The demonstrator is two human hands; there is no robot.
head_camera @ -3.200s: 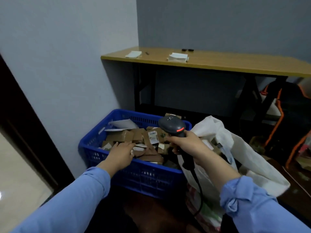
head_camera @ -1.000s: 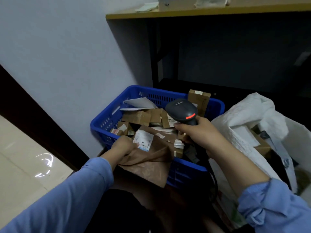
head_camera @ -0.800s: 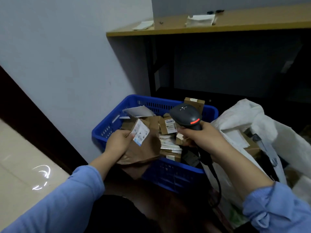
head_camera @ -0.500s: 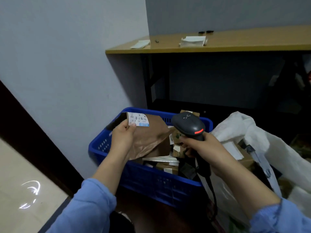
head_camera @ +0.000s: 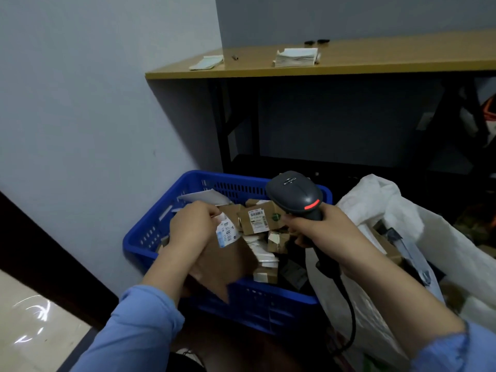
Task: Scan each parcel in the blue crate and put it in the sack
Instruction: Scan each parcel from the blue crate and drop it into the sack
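The blue crate (head_camera: 263,304), full of small cardboard boxes (head_camera: 257,220), sits at frame centre, with the white sack (head_camera: 375,208) open on its right. Over the crate's near rim, the left hand (head_camera: 190,228) pinches a labelled brown paper parcel (head_camera: 222,264). The right hand (head_camera: 323,233) grips the barcode scanner (head_camera: 295,194).

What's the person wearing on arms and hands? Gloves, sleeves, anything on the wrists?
No gloves: left hand and right hand are bare, with no rings or watch visible. Left sleeve and right sleeve are light blue cloth, bunched partway up the forearms, wrists uncovered.
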